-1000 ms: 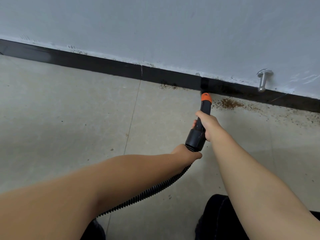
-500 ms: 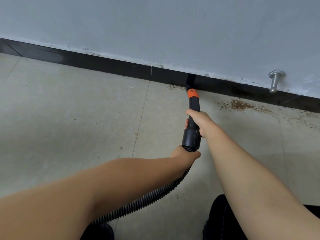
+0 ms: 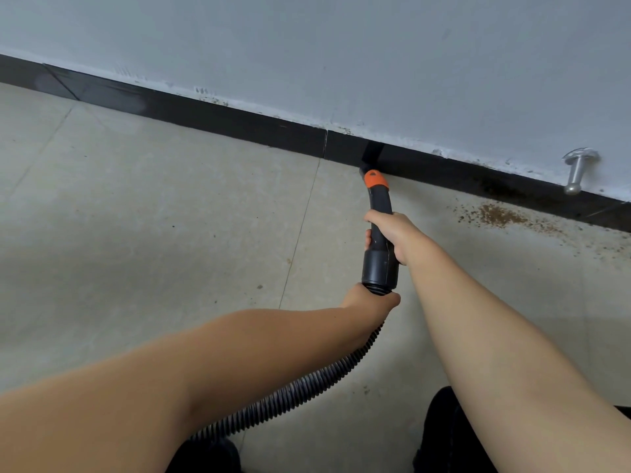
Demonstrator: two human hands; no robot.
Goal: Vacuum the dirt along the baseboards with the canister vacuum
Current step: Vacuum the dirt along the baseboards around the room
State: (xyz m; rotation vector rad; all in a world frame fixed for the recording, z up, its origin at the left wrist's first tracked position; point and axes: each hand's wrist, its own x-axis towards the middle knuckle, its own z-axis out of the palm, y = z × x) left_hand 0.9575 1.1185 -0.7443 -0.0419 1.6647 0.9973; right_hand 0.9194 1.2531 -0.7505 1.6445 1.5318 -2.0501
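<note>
Head camera is showing you gripping the black vacuum wand (image 3: 379, 247) with your right hand (image 3: 392, 233), fingers wrapping round its shaft. Your left hand (image 3: 370, 300) is closing round the ribbed hose (image 3: 300, 387) just below the wand's collar. The orange-collared nozzle (image 3: 374, 174) is touching the black baseboard (image 3: 239, 119) at floor level. Brown dirt (image 3: 495, 215) is lying well to the right (beneath a metal door stop (image 3: 577, 169)) on the tile floor (image 3: 153, 216).
</note>
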